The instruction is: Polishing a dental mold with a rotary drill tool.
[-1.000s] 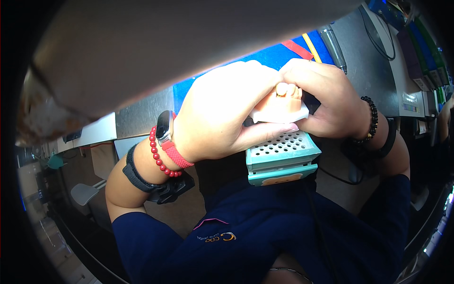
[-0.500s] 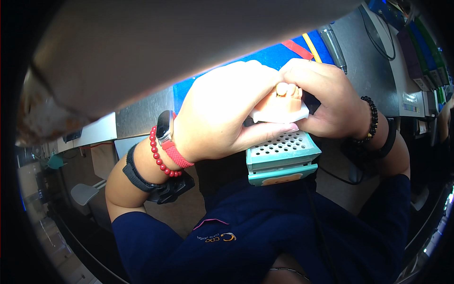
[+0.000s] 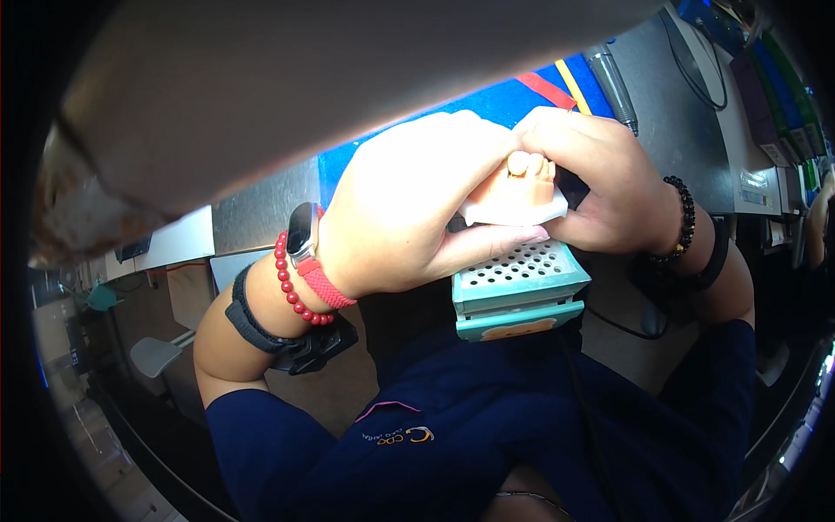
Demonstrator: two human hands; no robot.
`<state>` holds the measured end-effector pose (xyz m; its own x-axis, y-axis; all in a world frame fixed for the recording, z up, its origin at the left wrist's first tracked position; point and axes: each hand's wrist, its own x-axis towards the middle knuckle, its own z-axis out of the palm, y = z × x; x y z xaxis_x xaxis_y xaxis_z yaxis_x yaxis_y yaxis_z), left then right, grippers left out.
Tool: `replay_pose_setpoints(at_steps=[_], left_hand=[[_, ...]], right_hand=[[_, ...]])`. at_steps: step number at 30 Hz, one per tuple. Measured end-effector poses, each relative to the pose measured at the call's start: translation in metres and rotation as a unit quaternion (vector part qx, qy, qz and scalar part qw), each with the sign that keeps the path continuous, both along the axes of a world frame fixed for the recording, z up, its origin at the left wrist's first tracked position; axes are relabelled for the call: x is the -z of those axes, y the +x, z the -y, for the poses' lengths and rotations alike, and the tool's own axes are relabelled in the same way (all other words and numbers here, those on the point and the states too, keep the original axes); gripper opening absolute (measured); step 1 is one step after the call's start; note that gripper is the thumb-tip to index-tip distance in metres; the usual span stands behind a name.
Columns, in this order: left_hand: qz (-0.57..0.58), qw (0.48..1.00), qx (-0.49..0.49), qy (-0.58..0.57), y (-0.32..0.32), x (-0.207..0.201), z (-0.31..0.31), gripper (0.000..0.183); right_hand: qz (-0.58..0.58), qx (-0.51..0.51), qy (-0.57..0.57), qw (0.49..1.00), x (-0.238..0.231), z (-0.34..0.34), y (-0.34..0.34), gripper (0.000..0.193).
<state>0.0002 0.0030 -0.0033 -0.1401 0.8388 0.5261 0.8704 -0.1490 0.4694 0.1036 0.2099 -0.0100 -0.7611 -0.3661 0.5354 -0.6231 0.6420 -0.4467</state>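
Note:
A dental model point(image 3: 515, 198) with a peach gum part, pale teeth on top and a white base sits between my two hands. My left hand point(image 3: 417, 196) is closed round its left side, the thumb lying along the front of the base. From the right, my right hand point(image 3: 596, 178) grips the model too, its curled fingers meeting the left ones behind the teeth. Its fingertips are partly hidden. Just below the model is a teal box point(image 3: 522, 291) with a white perforated top, close under my left thumb.
A blue mat point(image 3: 470, 100) lies beyond my hands, with a red strip point(image 3: 548, 90) and a yellow stick point(image 3: 573, 87) on it. A dark handpiece-like tool point(image 3: 613, 87) rests to their right. A large blurred grey shape point(image 3: 304, 87) covers the upper left. Folders point(image 3: 783, 96) stand far right.

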Motion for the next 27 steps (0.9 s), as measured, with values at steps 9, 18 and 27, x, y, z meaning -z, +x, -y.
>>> replay_pose_setpoints(at_steps=[9,18,27], left_hand=[[-0.003,1.000,-0.001,0.004,-0.0002,-0.0001,-0.0008,0.053],[0.001,1.000,-0.009,0.001,0.0008,0.0005,0.0002,0.053],[-0.002,1.000,0.002,0.010,-0.0006,0.0009,-0.0008,0.054]], right_hand=[[0.012,0.002,0.000,1.000,-0.0001,-0.0002,0.0008,0.040],[0.004,0.001,-0.002,1.000,0.0001,0.0003,0.0006,0.040],[-0.006,0.000,0.003,1.000,-0.0001,0.0000,0.0004,0.040]])
